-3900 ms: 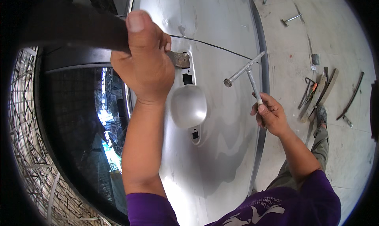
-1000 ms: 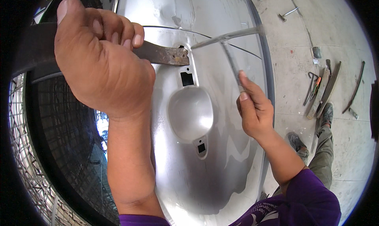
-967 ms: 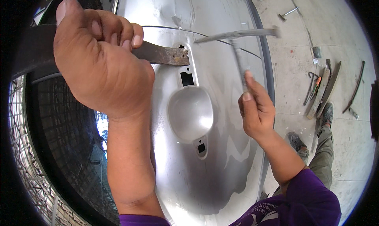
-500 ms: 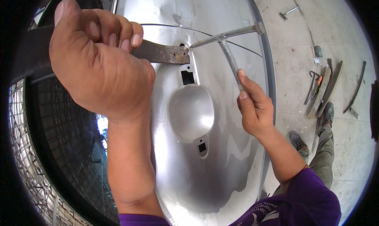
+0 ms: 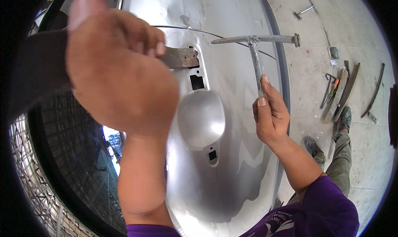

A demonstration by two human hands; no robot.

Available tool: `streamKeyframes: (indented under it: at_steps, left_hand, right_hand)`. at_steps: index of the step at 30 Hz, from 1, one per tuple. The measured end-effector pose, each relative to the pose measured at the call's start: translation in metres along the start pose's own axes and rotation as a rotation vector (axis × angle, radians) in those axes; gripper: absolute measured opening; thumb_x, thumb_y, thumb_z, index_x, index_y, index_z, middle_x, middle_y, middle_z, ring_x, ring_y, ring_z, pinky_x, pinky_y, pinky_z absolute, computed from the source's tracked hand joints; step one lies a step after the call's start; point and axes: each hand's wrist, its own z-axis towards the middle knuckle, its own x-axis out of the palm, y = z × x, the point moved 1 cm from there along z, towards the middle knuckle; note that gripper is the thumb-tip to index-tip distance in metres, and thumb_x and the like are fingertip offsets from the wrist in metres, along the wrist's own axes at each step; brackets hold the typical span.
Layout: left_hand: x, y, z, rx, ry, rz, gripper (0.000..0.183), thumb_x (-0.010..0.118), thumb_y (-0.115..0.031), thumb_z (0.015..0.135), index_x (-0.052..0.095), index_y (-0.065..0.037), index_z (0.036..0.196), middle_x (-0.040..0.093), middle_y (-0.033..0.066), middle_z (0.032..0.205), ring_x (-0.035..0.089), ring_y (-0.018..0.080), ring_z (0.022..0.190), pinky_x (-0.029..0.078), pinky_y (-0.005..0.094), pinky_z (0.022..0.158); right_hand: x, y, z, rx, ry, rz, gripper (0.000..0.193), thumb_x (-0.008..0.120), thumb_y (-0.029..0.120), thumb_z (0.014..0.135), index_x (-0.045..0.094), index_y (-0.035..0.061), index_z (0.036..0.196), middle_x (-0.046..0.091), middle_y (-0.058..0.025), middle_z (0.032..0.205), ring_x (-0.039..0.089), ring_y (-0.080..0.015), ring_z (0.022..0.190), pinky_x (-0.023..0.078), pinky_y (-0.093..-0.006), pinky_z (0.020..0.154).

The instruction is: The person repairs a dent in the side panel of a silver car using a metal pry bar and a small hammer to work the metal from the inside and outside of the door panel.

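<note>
A bare silver car door panel [image 5: 244, 125] lies below me, with a round handle recess [image 5: 201, 119] and small cutouts above and below it. My left hand [image 5: 120, 67], smeared by motion, is closed around a flat, rusty metal bar [image 5: 180, 57]. The bar's end rests at the upper cutout [image 5: 197, 77]; whether it reaches inside, I cannot tell. To the right, my right hand [image 5: 271, 114] grips the handle of a metal body hammer [image 5: 253, 40]. Its long head lies crosswise over the panel, the pointed end toward the bar but apart from it.
A dark window [image 5: 70, 150] flanks the panel on the left. On the concrete floor [image 5: 306, 71] at right lie another hammer [image 5: 304, 12], several bars [image 5: 348, 88], a hooked rod [image 5: 327, 92] and a curved dark strip [image 5: 375, 90]. My shoes [image 5: 313, 146] stand beside the panel.
The hammer's pointed end has drawn back to the right from beside the bar's end, and its head has levelled. My left hand has shifted right and slightly down, still around the bar.
</note>
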Motion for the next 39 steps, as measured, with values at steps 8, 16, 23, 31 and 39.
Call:
streamKeyframes:
  at_steps: [8, 16, 23, 31, 39]
  left_hand:
    - [0.024, -0.017, 0.005, -0.015, -0.068, 0.251, 0.033, 0.027, -0.026, 0.104, 0.031, -0.013, 0.074, 0.031, 0.0008, 0.063, 0.031, 0.0118, 0.054, 0.038, 0.0274, 0.053]
    - [0.017, -0.016, 0.006, 0.210, -0.008, 0.591, 0.035, 0.028, -0.028, 0.104, 0.033, -0.013, 0.072, 0.032, 0.0018, 0.061, 0.031, 0.0122, 0.052, 0.036, 0.0283, 0.052]
    - [0.019, -0.013, 0.009, 0.191, -0.014, 0.489, 0.034, 0.030, -0.026, 0.103, 0.033, -0.013, 0.072, 0.032, 0.0022, 0.060, 0.031, 0.0122, 0.052, 0.035, 0.0290, 0.052]
    - [0.015, -0.014, 0.009, 0.150, -0.070, 0.383, 0.036, 0.031, -0.026, 0.103, 0.034, -0.013, 0.069, 0.032, 0.0011, 0.058, 0.031, 0.0112, 0.050, 0.033, 0.0279, 0.050]
    - [0.014, -0.016, 0.008, 0.179, -0.071, 0.432, 0.036, 0.031, -0.024, 0.103, 0.033, -0.013, 0.069, 0.032, 0.0023, 0.057, 0.029, 0.0115, 0.049, 0.031, 0.0273, 0.049]
  right_hand:
    - [0.000, 0.001, 0.008, -0.010, 0.057, -0.115, 0.044, 0.044, -0.004, 0.094, 0.049, 0.0013, 0.137, 0.064, -0.0109, 0.119, 0.050, -0.0047, 0.066, 0.043, -0.0193, 0.061]
    - [0.002, 0.013, 0.016, 0.043, 0.130, -0.217, 0.043, 0.045, -0.007, 0.092, 0.051, -0.0009, 0.134, 0.064, -0.0137, 0.124, 0.053, -0.0054, 0.068, 0.045, -0.0196, 0.063]
    - [0.001, 0.012, 0.011, 0.067, 0.140, -0.221, 0.035, 0.046, -0.006, 0.092, 0.056, -0.0051, 0.126, 0.063, -0.0184, 0.125, 0.065, -0.0120, 0.093, 0.049, -0.0215, 0.078]
    - [-0.002, 0.016, 0.013, 0.082, 0.136, -0.179, 0.038, 0.046, -0.005, 0.093, 0.054, -0.0035, 0.130, 0.061, -0.0179, 0.128, 0.065, -0.0118, 0.095, 0.049, -0.0217, 0.080]
    - [0.000, 0.012, 0.015, -0.055, 0.103, -0.158, 0.043, 0.046, -0.007, 0.092, 0.050, -0.0040, 0.134, 0.065, -0.0184, 0.120, 0.052, -0.0056, 0.069, 0.044, -0.0197, 0.062]
